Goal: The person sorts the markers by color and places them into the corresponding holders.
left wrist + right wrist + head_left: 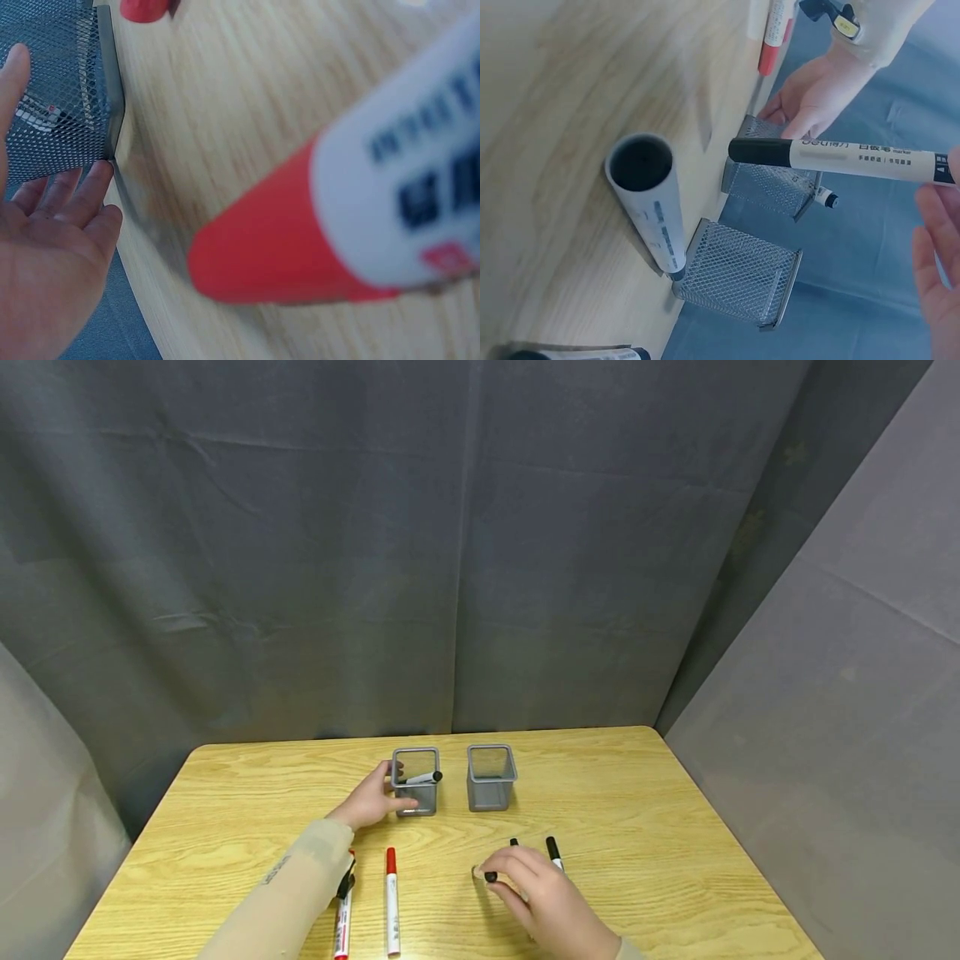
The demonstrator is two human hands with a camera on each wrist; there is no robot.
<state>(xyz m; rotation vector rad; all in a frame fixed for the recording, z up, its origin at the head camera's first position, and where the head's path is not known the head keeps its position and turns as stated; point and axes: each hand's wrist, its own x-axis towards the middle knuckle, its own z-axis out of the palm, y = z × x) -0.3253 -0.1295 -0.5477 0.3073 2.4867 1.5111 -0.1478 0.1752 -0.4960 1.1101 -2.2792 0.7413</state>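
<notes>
My left hand (369,800) holds the left grey mesh pen holder (426,802), with thumb and fingers on different sides of it. Inside that holder leans a black-capped marker (420,779), its cap end sticking out over the rim. My right hand (551,897) is above the table's front part and pinches a black-and-white whiteboard marker (855,159) at one end. In the right wrist view this marker overlaps the left holder. To the right of the left holder stands a second mesh pen holder (491,795), upright.
Two red-and-white markers lie at front left, one beside my left sleeve (342,922) and another marker (392,902) to its right. Near my right hand lie a black-capped marker (553,850) and another black tip (513,842). A grey curtain (450,568) hangs behind the wooden table (637,827).
</notes>
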